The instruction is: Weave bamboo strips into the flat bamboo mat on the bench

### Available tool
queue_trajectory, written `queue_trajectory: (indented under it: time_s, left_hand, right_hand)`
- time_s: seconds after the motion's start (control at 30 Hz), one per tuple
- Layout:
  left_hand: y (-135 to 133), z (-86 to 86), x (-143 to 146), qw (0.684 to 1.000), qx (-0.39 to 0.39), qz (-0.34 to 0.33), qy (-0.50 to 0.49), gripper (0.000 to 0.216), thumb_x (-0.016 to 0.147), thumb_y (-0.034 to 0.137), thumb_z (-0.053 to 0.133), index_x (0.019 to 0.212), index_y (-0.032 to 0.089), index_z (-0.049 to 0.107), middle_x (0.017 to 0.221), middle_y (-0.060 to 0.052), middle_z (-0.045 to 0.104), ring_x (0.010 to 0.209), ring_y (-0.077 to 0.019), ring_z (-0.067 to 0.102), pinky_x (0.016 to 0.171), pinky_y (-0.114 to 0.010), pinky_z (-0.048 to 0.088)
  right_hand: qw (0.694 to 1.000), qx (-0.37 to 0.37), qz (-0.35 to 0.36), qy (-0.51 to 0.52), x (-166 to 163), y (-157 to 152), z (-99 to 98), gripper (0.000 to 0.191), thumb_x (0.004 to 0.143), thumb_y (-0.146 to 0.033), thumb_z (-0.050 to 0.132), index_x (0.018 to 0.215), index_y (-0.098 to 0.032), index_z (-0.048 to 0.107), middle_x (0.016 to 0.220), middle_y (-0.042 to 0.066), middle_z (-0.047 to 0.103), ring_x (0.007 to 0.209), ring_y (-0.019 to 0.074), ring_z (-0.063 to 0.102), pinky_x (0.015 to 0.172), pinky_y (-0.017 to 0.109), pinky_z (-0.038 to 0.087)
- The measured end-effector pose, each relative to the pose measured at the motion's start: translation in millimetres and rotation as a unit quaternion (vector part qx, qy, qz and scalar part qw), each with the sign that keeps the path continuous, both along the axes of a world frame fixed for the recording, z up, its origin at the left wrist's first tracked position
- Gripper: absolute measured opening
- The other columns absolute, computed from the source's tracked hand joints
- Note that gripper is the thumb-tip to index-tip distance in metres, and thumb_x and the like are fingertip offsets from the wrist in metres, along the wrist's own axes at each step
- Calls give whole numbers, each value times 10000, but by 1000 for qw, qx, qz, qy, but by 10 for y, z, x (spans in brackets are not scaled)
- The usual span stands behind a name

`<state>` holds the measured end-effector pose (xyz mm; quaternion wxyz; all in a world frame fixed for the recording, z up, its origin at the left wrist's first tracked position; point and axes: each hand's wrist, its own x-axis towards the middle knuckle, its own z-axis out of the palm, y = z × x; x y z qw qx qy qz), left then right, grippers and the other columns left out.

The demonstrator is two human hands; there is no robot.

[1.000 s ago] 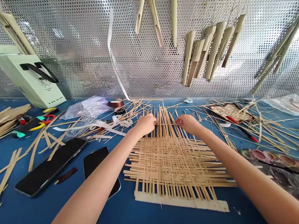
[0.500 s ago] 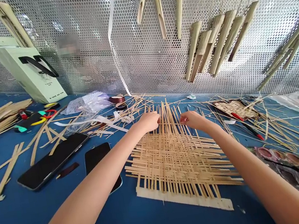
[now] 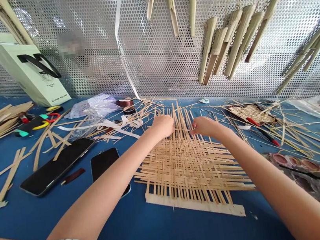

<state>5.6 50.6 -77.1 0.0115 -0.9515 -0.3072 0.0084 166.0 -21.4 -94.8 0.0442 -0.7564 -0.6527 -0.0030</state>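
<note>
A partly woven mat (image 3: 184,164) of thin pale bamboo strips lies flat in front of me, its near ends stuck along a strip of whitish tape (image 3: 196,208). Loose upright strips (image 3: 179,115) fan out from its far edge. At the left of this fan my left hand (image 3: 163,126) is closed, fingers curled around a strip; its fingertips are mostly hidden. My right hand (image 3: 204,126) sits at the fan's right side, thumb and fingers pinched. A thin bamboo strip seems to run crosswise between both hands, just above the woven part.
Two phones (image 3: 57,166) lie left of the mat, one partly under my left forearm. Scissors (image 3: 41,124), a plastic bag (image 3: 94,105) and loose strips are scattered behind. On the right are a red-handled tool (image 3: 264,131) and a paint palette (image 3: 312,166). A perforated metal panel (image 3: 91,74) stands behind.
My left hand has shifted slightly right and up. The right hand has moved a little left, its fingers closer to the upright strips. The whole view has shifted slightly.
</note>
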Motion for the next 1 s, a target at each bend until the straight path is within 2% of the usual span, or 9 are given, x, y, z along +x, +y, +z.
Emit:
queue_trajectory:
  time_s: [0.07, 0.13, 0.27, 0.33, 0.4, 0.5, 0.67, 1.0]
  left_hand:
    - [-98, -13, -19, 1000, -3, -9, 13, 250, 758, 126, 386, 855, 98, 615, 944, -149, 587, 851, -256, 559, 718, -370, 412]
    - [-181, -75, -84, 999, -15, -26, 18, 270, 799, 215, 387, 910, 96, 602, 960, -152, 586, 873, -260, 558, 772, -387, 401]
    - [-235, -299, -279, 996, -36, -55, -55, 586, 835, 524, 269, 1190, 87, 432, 1202, -157, 490, 1120, -276, 431, 989, -438, 231]
    - [-210, -398, -349, 993, -56, -52, -90, 704, 806, 615, 225, 1283, 105, 316, 1324, -145, 383, 1219, -271, 326, 1026, -430, 173]
    - [-173, -454, -379, 990, -69, -53, -111, 747, 782, 657, 226, 1307, 129, 272, 1349, -131, 357, 1239, -269, 300, 1040, -431, 145]
    - [-139, -464, -378, 988, -69, -58, -127, 739, 770, 665, 267, 1291, 142, 301, 1317, -127, 400, 1210, -273, 340, 1033, -430, 171]
    - [-157, -433, -368, 986, -52, -59, -147, 662, 787, 608, 341, 1234, 121, 369, 1248, -131, 451, 1141, -263, 397, 953, -381, 309]
    - [-177, -472, -371, 985, -20, -67, -158, 659, 794, 589, 362, 1245, 109, 342, 1186, -132, 479, 1089, -244, 434, 921, -348, 335]
  right_hand:
    - [999, 34, -14, -16, -103, -62, -53, 186, 735, -252, 604, 874, -129, 586, 819, 132, 625, 758, 258, 586, 602, 314, 421]
    - [998, 63, -10, -27, -204, -164, -141, 255, 788, -286, 541, 969, -107, 542, 906, 164, 596, 852, 286, 558, 682, 360, 414]
    - [994, 110, 17, -17, -293, -385, -369, 316, 873, -358, 387, 1061, -122, 482, 1022, 148, 554, 964, 278, 506, 795, 395, 386]
    - [987, 160, 27, 13, -277, -442, -456, 330, 881, -359, 361, 1092, -124, 457, 1036, 136, 551, 991, 267, 493, 823, 392, 379]
    - [980, 193, 34, 35, -251, -453, -501, 327, 877, -350, 366, 1100, -127, 452, 1027, 131, 559, 990, 265, 497, 822, 395, 384]
    - [977, 203, 41, 48, -234, -433, -501, 305, 870, -336, 382, 1092, -145, 468, 1010, 123, 576, 967, 262, 518, 800, 395, 400]
    - [978, 199, 24, 54, -243, -429, -471, 280, 860, -345, 422, 1046, -151, 504, 967, 106, 602, 937, 260, 538, 798, 392, 406]
    - [975, 219, 21, 45, -246, -443, -493, 283, 858, -336, 429, 1057, -144, 486, 1007, 118, 590, 956, 255, 534, 802, 376, 403]
